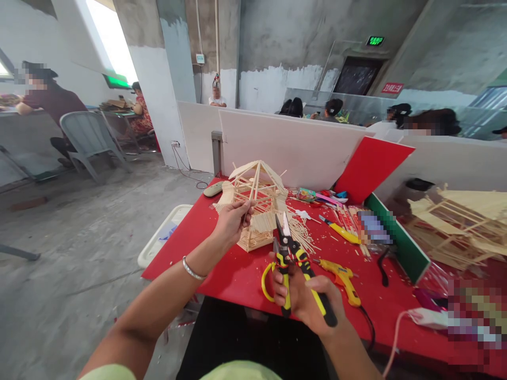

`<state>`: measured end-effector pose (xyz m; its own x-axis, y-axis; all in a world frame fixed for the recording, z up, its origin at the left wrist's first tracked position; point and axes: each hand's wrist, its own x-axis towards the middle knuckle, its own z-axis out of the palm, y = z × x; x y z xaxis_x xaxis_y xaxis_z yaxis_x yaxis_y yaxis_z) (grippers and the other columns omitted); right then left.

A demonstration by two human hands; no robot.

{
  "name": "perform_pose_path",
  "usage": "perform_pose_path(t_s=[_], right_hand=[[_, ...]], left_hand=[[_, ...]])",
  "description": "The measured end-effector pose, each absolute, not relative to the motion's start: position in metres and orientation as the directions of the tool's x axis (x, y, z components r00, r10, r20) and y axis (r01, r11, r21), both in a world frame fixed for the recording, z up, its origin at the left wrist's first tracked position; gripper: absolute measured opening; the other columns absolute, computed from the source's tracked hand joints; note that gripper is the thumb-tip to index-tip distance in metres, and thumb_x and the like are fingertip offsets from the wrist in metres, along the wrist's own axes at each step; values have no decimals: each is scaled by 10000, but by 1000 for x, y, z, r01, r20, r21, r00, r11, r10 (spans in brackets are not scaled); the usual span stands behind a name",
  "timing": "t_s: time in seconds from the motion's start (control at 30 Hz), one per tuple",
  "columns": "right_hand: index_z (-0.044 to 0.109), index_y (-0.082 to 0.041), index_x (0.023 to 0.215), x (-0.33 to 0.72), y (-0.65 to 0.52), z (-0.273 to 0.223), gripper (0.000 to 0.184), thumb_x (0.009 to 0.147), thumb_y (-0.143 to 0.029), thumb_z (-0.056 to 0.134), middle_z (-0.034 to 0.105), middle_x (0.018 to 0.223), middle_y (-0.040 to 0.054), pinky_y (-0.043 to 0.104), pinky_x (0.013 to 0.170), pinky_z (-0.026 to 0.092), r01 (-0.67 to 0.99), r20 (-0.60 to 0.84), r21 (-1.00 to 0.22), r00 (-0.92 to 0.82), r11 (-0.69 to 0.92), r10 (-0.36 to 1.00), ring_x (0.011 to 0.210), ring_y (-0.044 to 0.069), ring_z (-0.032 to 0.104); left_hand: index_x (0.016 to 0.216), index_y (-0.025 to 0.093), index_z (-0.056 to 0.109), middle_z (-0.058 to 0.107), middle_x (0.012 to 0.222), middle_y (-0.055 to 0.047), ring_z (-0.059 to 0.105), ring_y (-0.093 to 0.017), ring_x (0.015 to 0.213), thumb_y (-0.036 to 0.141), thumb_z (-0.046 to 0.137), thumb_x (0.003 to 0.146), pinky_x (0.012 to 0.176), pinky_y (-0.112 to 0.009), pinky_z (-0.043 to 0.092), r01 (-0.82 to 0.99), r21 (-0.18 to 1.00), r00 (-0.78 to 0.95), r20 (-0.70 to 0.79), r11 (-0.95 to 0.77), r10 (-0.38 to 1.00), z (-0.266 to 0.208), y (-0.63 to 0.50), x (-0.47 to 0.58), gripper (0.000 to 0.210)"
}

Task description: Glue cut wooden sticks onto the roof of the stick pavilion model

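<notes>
A small pavilion-like model [259, 208] of thin pale wooden sticks stands on the red table, with layered roofs. My left hand [233, 224] is in front of it, fingers pinched round a thin wooden stick [254, 186]. Whether that stick is loose or joined to the model I cannot tell. My right hand [307, 295] grips a pair of black and yellow shears [285, 245] by the handles. The blades are parted and point up and away from me, just right of the model. A yellow loop on the shears hangs left of my right fingers.
Cut sticks [303, 235] litter the red table [233, 277]. To the right lie a yellow glue gun [343, 277] with its cord, a yellow utility knife [343, 231] and a green board [400, 240]. Another stick model [455, 221] stands beyond. White partitions [285, 140] line the back; people sit beyond them.
</notes>
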<state>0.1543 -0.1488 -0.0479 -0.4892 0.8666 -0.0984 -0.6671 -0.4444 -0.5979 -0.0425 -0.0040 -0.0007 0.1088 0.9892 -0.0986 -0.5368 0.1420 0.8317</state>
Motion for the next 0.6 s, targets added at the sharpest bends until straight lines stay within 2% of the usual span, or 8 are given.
perform_pose_path(t_s=[0.1, 0.17, 0.2, 0.27, 0.33, 0.43, 0.6], right_hand=[[609, -258, 1300, 158, -152, -46, 668, 638, -274, 699, 638, 1005, 53, 356, 812, 464, -491, -102, -825, -356, -279, 929, 839, 189, 559], [612, -291, 1311, 159, -153, -44, 663, 662, -264, 745, 652, 1147, 64, 403, 938, 454, -268, -87, -951, -243, -153, 966, 1033, 246, 590], [602, -307, 1330, 159, -154, -42, 684, 666, -269, 764, 634, 1242, 66, 432, 1009, 429, -155, -62, -983, -198, -94, 978, 1156, 278, 565], [552, -324, 1392, 157, -154, -36, 769, 662, -283, 789, 559, 1405, 60, 485, 1113, 361, 32, 2, -999, -150, 7, 989, 1327, 322, 471], [479, -320, 1460, 156, -156, -29, 844, 675, -290, 787, 512, 1472, 61, 515, 1146, 337, 156, 52, -985, -145, 75, 988, 1364, 336, 447], [417, -315, 1502, 156, -160, -21, 886, 693, -269, 777, 511, 1477, 65, 514, 1141, 368, 263, 114, -953, -143, 149, 983, 1341, 330, 482], [406, -284, 1509, 161, -167, -17, 872, 709, -269, 754, 521, 1460, 91, 504, 1143, 384, 400, 212, -883, -132, 247, 968, 1354, 333, 482]], left_hand=[[852, 115, 739, 587, 651, -2, 449, -34, 469, 416, 850, 707, 408, -157, 284, -449, 893, 116, 63, -4, 991, -2, -23, -47, 352], [876, 134, 752, 600, 672, -8, 444, -36, 472, 470, 831, 719, 411, -164, 269, -381, 924, 149, 102, -38, 983, -3, -36, -48, 379], [883, 141, 758, 605, 678, -12, 444, -39, 476, 485, 819, 729, 414, -168, 267, -351, 935, 160, 115, -52, 980, -2, -42, -47, 382], [884, 154, 766, 599, 663, -10, 423, -42, 469, 494, 805, 741, 416, -177, 260, -306, 948, 162, 139, -84, 977, -2, -51, -45, 372], [851, 163, 766, 583, 636, -4, 385, -44, 462, 486, 796, 751, 420, -186, 249, -274, 955, 161, 166, -118, 973, -2, -58, -41, 340], [738, 167, 740, 564, 607, -3, 368, -60, 487, 450, 775, 778, 448, -200, 267, -210, 958, 173, 232, -194, 957, -1, -66, -37, 288], [654, 174, 692, 563, 615, -12, 436, -102, 573, 354, 688, 844, 534, -210, 335, -81, 942, 214, 336, -326, 917, 3, -79, -34, 261]])
